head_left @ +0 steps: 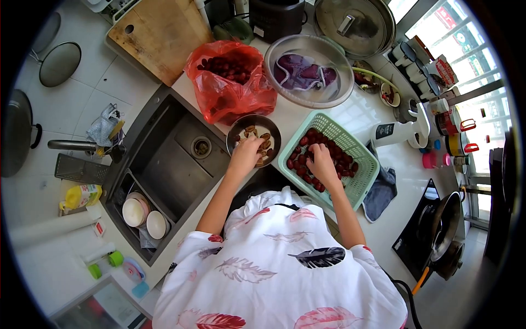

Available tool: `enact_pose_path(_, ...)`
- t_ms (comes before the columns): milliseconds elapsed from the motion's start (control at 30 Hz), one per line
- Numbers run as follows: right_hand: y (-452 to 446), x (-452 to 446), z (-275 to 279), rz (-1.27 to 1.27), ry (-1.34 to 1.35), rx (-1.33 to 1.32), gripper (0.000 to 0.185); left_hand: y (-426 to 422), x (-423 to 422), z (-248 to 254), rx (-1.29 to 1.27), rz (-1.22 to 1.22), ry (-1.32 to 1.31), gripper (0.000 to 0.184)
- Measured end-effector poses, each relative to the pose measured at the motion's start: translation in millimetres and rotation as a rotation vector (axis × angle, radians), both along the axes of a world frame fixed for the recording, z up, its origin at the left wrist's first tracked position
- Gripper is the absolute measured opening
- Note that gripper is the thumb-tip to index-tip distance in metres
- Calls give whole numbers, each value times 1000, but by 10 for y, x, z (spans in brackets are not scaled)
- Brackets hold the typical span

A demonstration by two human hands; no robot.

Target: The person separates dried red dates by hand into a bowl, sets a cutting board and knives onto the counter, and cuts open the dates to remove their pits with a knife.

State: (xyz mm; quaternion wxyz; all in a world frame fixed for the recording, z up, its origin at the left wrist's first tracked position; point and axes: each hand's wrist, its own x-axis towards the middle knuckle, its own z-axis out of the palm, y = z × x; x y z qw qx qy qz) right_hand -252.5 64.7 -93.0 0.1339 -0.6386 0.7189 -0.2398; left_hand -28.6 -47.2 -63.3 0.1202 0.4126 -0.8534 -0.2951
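Observation:
My left hand [247,152] reaches into a round metal bowl [230,131], its fingers drawn together over wrinkled brown pieces [265,145]. Whatever those fingertips hold is hidden. Over a pale green plastic basket [359,145], my right hand [324,164] dips its bent fingers among dark red dates [342,156]. The fingers are closed around a dark red date, though it shows only in part. The bowl and the basket stand side by side on the white counter.
A red plastic bag [235,101] of dates stands behind the bowl. Beside it, a steel basin [342,96] holds purple pieces in liquid. The sink [181,142] lies left, with white bowls [156,223] in it. At right are a spray bottle [392,133], dark cloth [381,192] and wok [446,225].

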Motion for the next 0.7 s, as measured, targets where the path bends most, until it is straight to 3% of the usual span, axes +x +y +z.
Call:
enact_pose_path(133,43,54,90,-103,81,139,37,-94,-15,-160,-96,30,-9,34)
enact_pose_path(267,74,-37,-27,-30,-2,203,37,-149,2,-125,68,54,-14,31)
enact_pose_path(333,29,-69,83,-6,5,333,34,-178,3,-143,27,69,47,30)
enact_pose_path(400,16,-63,72,-70,-16,270,32,-196,-1,-111,150,185,254,28)
enact_pose_path(567,24,46,123,-149,-12,188,27,-189,29,96,296,228,350,30)
enact_pose_path(667,6,216,430,-135,23,52,23,-132,34,167,384,245,401,31)
enact_pose_path(700,-21,324,713,-132,-178,3,22,-86,20,255,470,236,477,31)
